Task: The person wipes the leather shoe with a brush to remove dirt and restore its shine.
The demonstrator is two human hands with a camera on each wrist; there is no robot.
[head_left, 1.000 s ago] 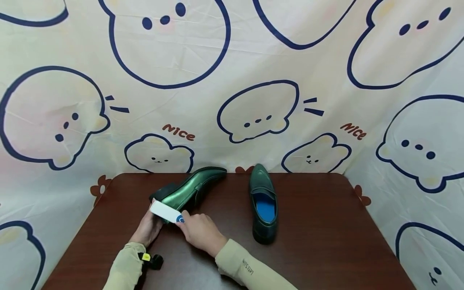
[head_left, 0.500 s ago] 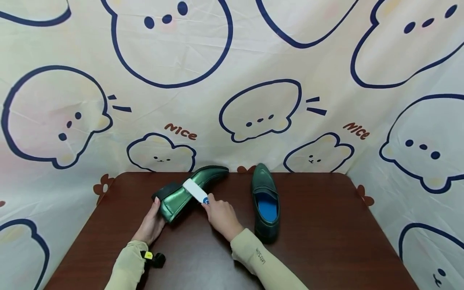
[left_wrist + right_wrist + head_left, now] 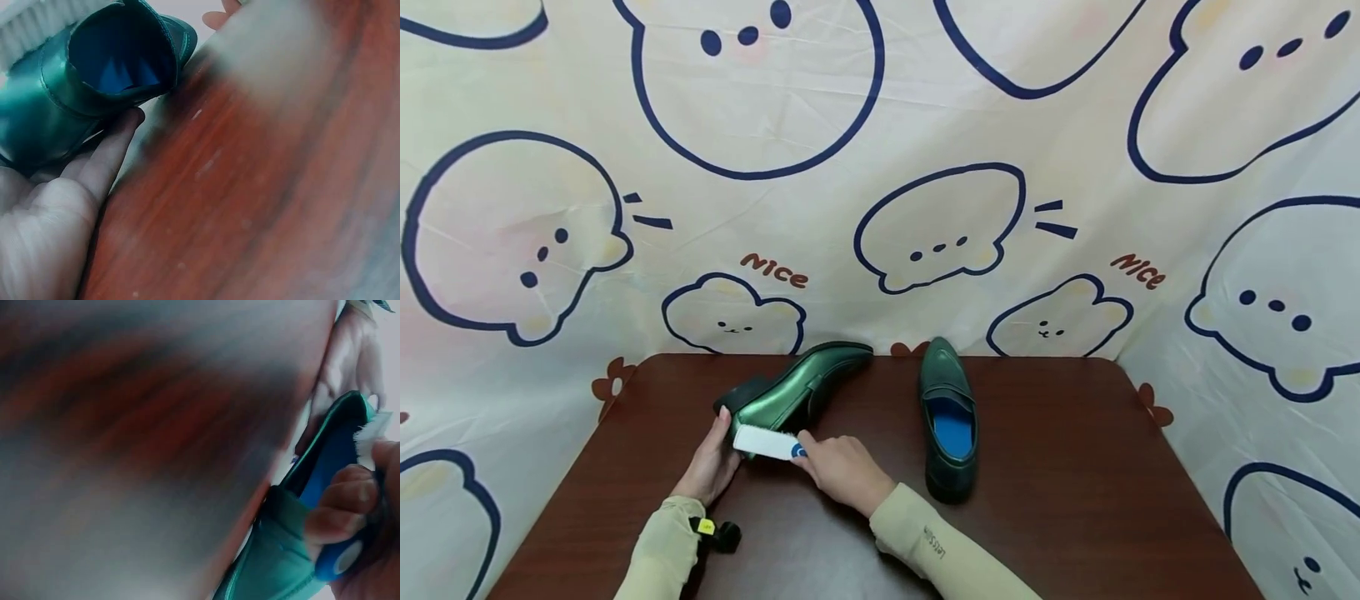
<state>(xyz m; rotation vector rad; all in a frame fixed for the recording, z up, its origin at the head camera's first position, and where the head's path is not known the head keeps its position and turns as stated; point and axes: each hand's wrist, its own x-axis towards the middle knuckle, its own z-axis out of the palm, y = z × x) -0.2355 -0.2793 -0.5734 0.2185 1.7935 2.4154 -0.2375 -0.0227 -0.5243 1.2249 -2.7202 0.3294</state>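
Observation:
My left hand (image 3: 711,462) grips the heel end of a shiny green loafer (image 3: 782,400), tipped on its side with its toe pointing to the back of the table. In the left wrist view, fingers (image 3: 103,169) run along beneath the shoe, and its opening shows a blue lining. A white-backed brush (image 3: 765,442) is in my right hand (image 3: 850,471), its bristles (image 3: 44,25) at the side of the shoe near the heel. The right wrist view shows curled fingers (image 3: 344,494) around the brush's blue handle (image 3: 334,565).
The matching green loafer (image 3: 943,375) with a blue insole stands upright to the right on the brown wooden table (image 3: 1075,467). Behind the table hangs a cream cloth (image 3: 820,217) with cartoon outlines. A black wrist device (image 3: 724,537) sits on the left sleeve.
The brush in my right hand went forward along the shoe's side, then came back towards the heel. My left hand keeps its hold on the loafer, which has barely moved.

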